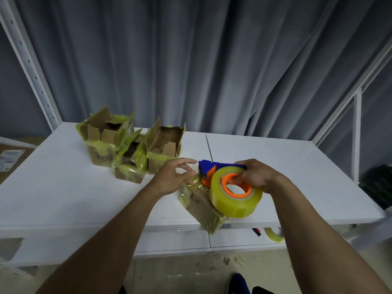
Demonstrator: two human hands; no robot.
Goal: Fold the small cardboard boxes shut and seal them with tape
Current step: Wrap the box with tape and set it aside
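A closed small cardboard box, wrapped in yellowish tape, lies at the table's front edge. My right hand grips a blue and orange tape dispenser with a big roll of clear yellow tape, held against the box's top. My left hand hovers at the box's far left corner with fingers spread, fingertips touching the tape there. Three open boxes stand at the back left: one, a smaller middle one, and a third, all with flaps up and old tape clinging.
The white table has a seam down its middle. A second roll of tape and a dark marker lie on a shelf under the front edge. Grey curtains hang behind. White shelf posts stand at both sides. A large carton sits at far left.
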